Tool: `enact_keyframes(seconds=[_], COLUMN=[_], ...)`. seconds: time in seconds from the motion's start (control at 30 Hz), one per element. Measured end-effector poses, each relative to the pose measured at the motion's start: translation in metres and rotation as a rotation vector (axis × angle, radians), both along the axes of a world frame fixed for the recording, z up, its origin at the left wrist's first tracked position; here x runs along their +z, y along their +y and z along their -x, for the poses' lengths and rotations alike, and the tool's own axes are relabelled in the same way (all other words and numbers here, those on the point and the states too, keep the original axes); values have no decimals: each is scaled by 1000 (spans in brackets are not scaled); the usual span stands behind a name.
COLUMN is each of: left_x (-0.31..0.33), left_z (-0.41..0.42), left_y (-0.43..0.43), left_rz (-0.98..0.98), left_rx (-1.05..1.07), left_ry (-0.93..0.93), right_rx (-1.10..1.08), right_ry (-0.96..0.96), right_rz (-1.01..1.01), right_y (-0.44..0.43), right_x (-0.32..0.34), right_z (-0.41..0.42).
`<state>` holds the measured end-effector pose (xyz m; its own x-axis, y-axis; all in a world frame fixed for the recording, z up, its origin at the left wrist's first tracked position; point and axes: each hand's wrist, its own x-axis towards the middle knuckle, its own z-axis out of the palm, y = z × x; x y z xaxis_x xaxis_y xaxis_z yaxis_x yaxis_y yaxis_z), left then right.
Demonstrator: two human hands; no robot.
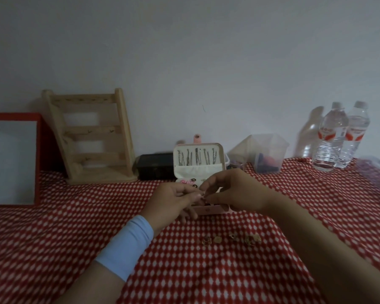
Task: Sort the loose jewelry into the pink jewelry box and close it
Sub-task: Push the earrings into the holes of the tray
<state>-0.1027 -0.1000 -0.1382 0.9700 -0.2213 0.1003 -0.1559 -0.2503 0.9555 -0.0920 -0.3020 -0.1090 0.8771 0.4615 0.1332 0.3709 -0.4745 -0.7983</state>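
We see a table (206,270) under a red cloth (75,238) with white dots. Along its far edge, left to right, stand a red-framed board (11,159), a wooden rack (92,137), a black box (155,166), the open pink jewelry box (208,209), a clear plastic tub (268,153) and two water bottles (329,137). Nearer us lie small gold pieces (230,239), perhaps rings.

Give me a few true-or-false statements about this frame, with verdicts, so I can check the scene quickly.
1. The pink jewelry box is shut. False: its lid stands open.
2. Loose rings lie on the tablecloth, nearer the person than the box. True.
3. Two water bottles stand at the far right. True.
4. The wooden stand is right of the box. False: it stands to its left.
5. The left hand and right hand meet over the box. True.
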Motion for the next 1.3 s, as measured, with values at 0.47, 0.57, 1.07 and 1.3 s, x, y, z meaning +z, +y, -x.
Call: enact_keyframes(seconds=[0.47,0.57,1.07,1.3], left_x=[0,1,6,8], left_z=[-3,-1,-2,-6], left_y=[5,4,5,5], left_rz=[61,44,96,55], left_rx=[-21,-50,-20,46], left_ry=[152,175,-22,-112], right_rx=[-43,-68,-12,-32], right_ry=[-87,-91,145,242], right_rz=[-71,-75,-141,-246], right_y=[9,9,10,10], right_x=[-11,-12,-6,0], right_z=[-7,-7,-6,-8])
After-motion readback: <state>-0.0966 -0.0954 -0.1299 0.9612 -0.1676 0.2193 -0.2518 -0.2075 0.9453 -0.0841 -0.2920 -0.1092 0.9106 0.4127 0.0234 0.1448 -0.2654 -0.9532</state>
